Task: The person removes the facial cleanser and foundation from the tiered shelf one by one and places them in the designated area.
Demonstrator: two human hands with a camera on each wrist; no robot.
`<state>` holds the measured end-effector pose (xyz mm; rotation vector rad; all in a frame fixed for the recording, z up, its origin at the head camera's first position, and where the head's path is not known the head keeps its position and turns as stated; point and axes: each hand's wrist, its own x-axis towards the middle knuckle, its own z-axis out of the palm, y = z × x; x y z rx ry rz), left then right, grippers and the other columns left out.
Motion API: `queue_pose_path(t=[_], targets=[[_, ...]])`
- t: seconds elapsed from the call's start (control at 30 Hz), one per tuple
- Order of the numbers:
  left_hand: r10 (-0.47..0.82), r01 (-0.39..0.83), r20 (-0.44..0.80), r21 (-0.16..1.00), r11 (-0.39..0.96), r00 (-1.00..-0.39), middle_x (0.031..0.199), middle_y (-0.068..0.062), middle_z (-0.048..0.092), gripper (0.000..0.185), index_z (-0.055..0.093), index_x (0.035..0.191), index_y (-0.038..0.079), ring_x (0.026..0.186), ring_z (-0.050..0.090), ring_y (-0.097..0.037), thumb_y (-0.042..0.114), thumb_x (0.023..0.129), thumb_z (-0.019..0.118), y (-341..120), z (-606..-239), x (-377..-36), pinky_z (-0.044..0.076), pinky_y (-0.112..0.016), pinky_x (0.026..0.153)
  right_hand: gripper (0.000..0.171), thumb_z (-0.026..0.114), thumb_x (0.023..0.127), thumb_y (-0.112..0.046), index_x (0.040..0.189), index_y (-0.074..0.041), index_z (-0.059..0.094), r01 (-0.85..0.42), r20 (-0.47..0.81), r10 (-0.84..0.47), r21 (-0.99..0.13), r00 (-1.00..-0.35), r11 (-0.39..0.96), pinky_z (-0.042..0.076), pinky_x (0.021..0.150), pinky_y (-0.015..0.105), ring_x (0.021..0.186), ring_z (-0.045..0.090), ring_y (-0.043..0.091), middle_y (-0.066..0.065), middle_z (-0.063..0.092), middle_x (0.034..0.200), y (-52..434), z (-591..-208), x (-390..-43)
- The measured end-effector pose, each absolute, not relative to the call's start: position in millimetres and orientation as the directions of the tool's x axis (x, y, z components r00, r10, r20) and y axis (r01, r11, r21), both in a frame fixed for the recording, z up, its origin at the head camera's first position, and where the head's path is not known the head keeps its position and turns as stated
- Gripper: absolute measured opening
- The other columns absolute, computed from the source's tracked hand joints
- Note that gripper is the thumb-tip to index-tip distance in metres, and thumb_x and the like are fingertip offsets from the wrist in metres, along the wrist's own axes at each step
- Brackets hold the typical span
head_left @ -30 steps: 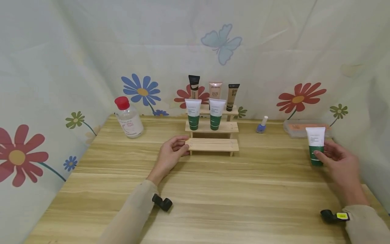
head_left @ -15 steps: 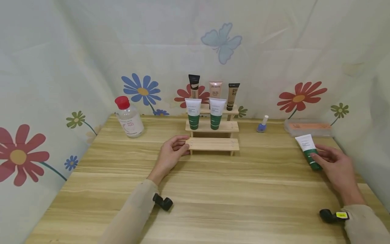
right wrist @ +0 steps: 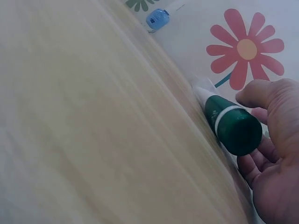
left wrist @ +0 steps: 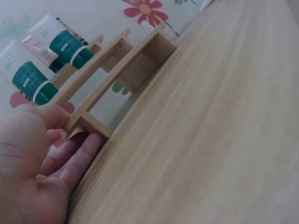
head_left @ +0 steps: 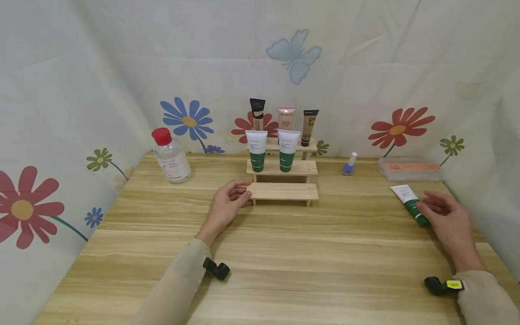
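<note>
**Two hands at a wooden table with a stepped cosmetics rack**

While the left hand (head_left: 227,205) rested at the left end of the rack's lowest step, the right hand (head_left: 447,223) lay far off at the right side of the table (head_left: 284,262). The left thumb and fingers (left wrist: 79,154) were curled about the corner of the wooden rack (head_left: 282,192), thumb on top and fingers beneath the step's end, so that the hand held it lightly. The right hand's fingers were loosely bent around the capped end of a white-and-green tube (head_left: 409,205), which lay flat on the table with its flat crimped end pointing away toward the wall. In the right wrist view the green cap sat between thumb and fingers, touching the fingers; how firmly it was gripped could not be told. The tube lay well apart from the rack, near the right edge of the table and just before an orange-lidded box (head_left: 410,168).

On the rack's middle step stood two matching tubes (head_left: 272,150), upright on their caps; on the top step stood three narrower tubes (head_left: 284,119). A blue nail polish bottle (head_left: 348,165) stood between rack and box. A clear bottle with a red cap (head_left: 170,155) stood at the table's left rear. Flowered cloth (head_left: 81,113) hung behind and beside the table.
</note>
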<state>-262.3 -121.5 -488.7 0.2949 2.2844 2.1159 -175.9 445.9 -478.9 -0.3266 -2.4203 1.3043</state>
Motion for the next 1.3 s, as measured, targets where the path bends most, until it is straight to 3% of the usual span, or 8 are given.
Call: queue_pose_path(t=[0.2, 0.47, 0.73, 1.07, 1.3], targets=[[0.144, 0.122, 0.111, 0.99, 0.07, -0.983, 0.12, -0.021, 0.072, 0.03, 0.074, 0.139, 0.008, 0.108, 0.077, -0.034, 0.007, 0.11, 0.073, -121, -488, -261, 0.072, -0.038, 0.092, 0.054, 0.078, 0.107, -0.022, 0.158, -0.011, 0.062, 0.064, 0.207, 0.444, -0.85, -0.872, 0.522, 0.046, 0.084, -0.004, 0.104, 0.057, -0.014, -0.03, 0.058, 0.117, 443, -475, -177], [0.146, 0.117, 0.107, 0.991, 0.068, -0.984, 0.122, -0.022, 0.073, 0.031, 0.073, 0.14, 0.008, 0.109, 0.077, -0.033, 0.008, 0.109, 0.074, -120, -486, -262, 0.071, -0.038, 0.093, 0.06, 0.084, 0.102, -0.022, 0.158, -0.024, 0.063, 0.087, 0.166, 0.608, -0.927, -0.776, 0.364, 0.049, 0.086, -0.001, 0.11, 0.06, -0.004, -0.021, 0.062, 0.128, 432, -457, -180], [0.143, 0.107, 0.096, 0.992, 0.072, -0.985, 0.121, -0.02, 0.072, 0.03, 0.074, 0.139, 0.009, 0.107, 0.077, -0.029, 0.008, 0.109, 0.074, -120, -489, -263, 0.071, -0.037, 0.093, 0.056, 0.081, 0.104, -0.024, 0.157, -0.029, 0.064, 0.023, 0.236, 0.601, -0.92, -0.763, 0.391, 0.045, 0.102, 0.012, 0.121, 0.062, 0.001, -0.008, 0.068, 0.147, 409, -438, -189], [0.128, 0.104, 0.094, 0.992, 0.078, -0.987, 0.119, -0.021, 0.071, 0.029, 0.074, 0.138, 0.009, 0.106, 0.077, -0.032, 0.006, 0.109, 0.073, -123, -487, -261, 0.072, -0.037, 0.091, 0.051, 0.084, 0.101, -0.011, 0.149, -0.015, 0.069, -0.295, 0.413, 0.459, -0.904, -0.786, 0.309, 0.056, 0.092, 0.012, 0.124, 0.065, 0.014, -0.002, 0.068, 0.141, 355, -415, -223], [0.144, 0.113, 0.1, 0.99, 0.084, -0.985, 0.12, -0.021, 0.072, 0.03, 0.073, 0.14, 0.008, 0.107, 0.077, -0.03, 0.008, 0.109, 0.073, -120, -488, -264, 0.072, -0.036, 0.092, 0.046, 0.084, 0.1, -0.009, 0.145, -0.013, 0.071, -0.413, 0.469, 0.386, -0.883, -0.794, 0.224, 0.059, 0.095, 0.016, 0.125, 0.066, 0.022, 0.007, 0.069, 0.138, 302, -401, -243]])
